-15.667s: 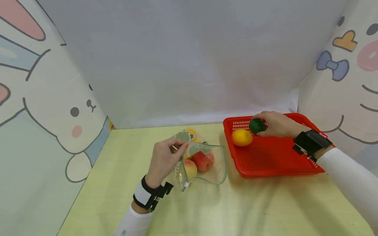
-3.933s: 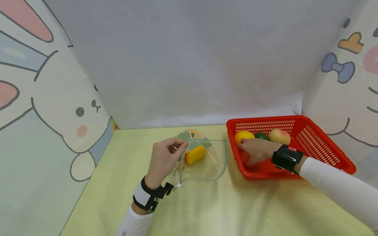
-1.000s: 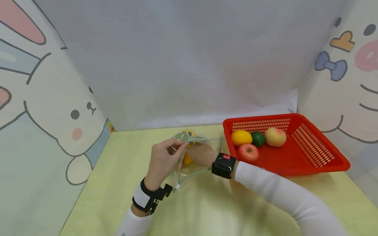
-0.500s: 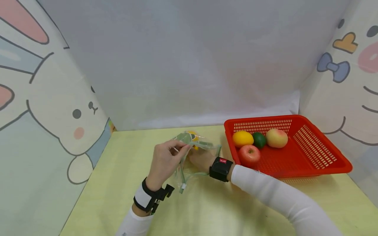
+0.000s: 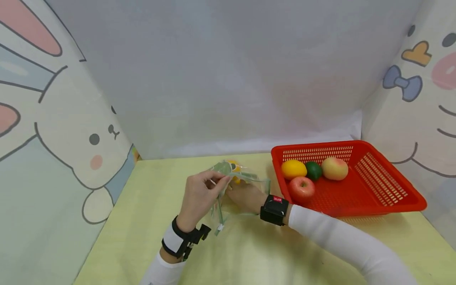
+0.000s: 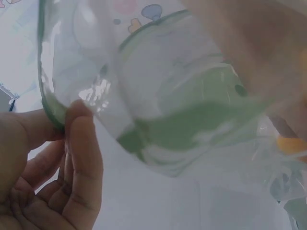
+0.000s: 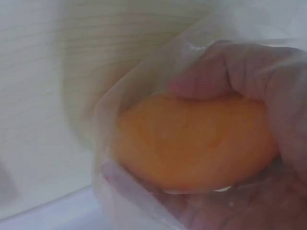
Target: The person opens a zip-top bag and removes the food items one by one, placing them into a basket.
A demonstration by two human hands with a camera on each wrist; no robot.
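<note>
My left hand [image 5: 199, 196] pinches the rim of a clear zip bag [image 6: 192, 124] with green edging between thumb and fingers, keeping its mouth apart. Inside the bag, my right hand [image 5: 246, 196] grips an oval orange-yellow fruit [image 7: 196, 139], thumb on one side and fingers on the other. The clear plastic lies over this hand and the fruit in the right wrist view. Most of that fruit is hidden in the head view by the hand and the bag's printed front.
A red slotted basket [image 5: 356, 194] stands to the right of the bag. It holds a lemon [image 5: 293, 169], a dark green fruit [image 5: 313, 171], a peach [image 5: 335, 168] and an apple [image 5: 301, 189]. A pale wall [image 5: 228, 79] rises behind the wooden table [image 5: 142, 198].
Since the oldest frame, the green fruit, peach and apple have come to lie in the basket. My right hand has moved left from basket into bag; my left keeps its hold.
</note>
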